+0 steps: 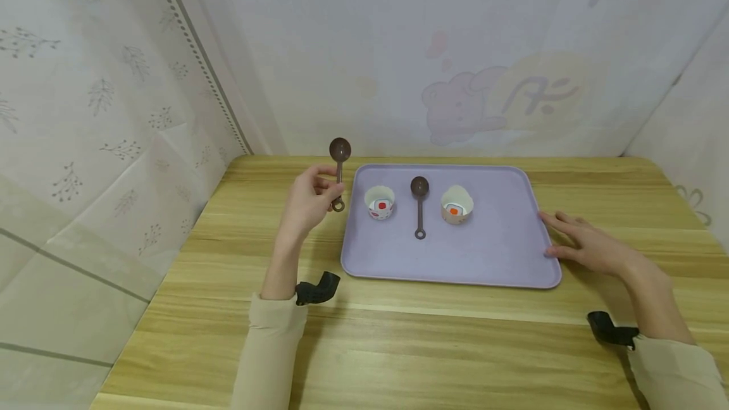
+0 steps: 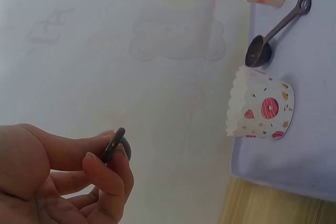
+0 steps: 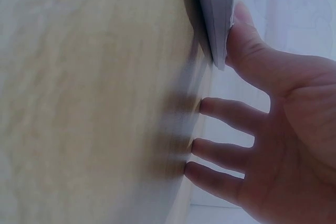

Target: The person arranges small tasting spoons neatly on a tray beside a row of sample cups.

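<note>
My left hand (image 1: 307,204) pinches the handle of a dark brown measuring spoon (image 1: 340,150), held upright above the table just left of the lavender tray (image 1: 495,258). In the left wrist view, that spoon's handle (image 2: 114,144) appears between thumb and fingers, its bowl mostly hidden. A second brown measuring spoon (image 1: 419,187) lies on the tray between two paper baking cups. The left cup (image 2: 262,106) has a donut print and a red piece inside; the right cup (image 1: 457,218) holds an orange one. My right hand (image 1: 598,247) touches the tray's right edge, its fingers extended.
The wooden table (image 1: 398,347) runs in front of the tray and to both sides. Behind it hangs a pale printed curtain (image 1: 342,68), with a leaf-patterned one (image 1: 114,144) at the left. Both wrists carry black mounts.
</note>
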{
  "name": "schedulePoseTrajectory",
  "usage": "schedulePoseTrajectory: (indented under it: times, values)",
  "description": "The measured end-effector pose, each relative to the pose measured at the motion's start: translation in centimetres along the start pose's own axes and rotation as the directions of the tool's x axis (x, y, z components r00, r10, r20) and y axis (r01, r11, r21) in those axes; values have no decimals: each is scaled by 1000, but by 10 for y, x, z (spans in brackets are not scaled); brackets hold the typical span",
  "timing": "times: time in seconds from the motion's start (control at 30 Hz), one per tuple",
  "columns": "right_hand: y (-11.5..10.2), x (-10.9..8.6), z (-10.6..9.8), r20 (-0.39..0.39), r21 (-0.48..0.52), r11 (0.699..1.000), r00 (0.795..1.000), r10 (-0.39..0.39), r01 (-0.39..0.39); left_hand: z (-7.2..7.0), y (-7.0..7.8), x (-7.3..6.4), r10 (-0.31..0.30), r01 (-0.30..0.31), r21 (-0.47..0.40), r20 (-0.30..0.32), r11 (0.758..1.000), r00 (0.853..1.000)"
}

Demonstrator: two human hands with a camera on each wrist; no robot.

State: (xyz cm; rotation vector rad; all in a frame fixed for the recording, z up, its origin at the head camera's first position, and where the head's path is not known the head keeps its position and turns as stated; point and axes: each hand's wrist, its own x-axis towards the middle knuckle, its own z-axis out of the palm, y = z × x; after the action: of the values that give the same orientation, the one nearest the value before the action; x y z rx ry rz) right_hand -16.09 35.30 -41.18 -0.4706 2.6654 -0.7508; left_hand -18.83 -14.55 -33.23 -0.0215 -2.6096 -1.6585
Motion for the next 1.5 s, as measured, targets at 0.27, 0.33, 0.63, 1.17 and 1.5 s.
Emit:
schedulePoseTrajectory:
  times: [0.27,0.33,0.63,1.17,1.5]
  values:
    - [3,-2,0,2,4,1000,1000,2,-2,12,4,0,17,-17,-10,19,1000,1000]
    - [3,-2,0,-1,0,1000,1000,0,0,15,5,0,14,-14,-17,29,1000,999]
    - [3,-3,-1,-5,-18,1000,1000,0,0,26,10,1,16,-14,-40,49,999,999]
    - [1,-1,0,-3,-15,1000,1000,2,-2,43,19,2,24,-20,-53,76,998,997]
    - [3,1,1,-1,-15,1000,1000,1,-1,55,21,3,34,-28,-75,82,997,996]
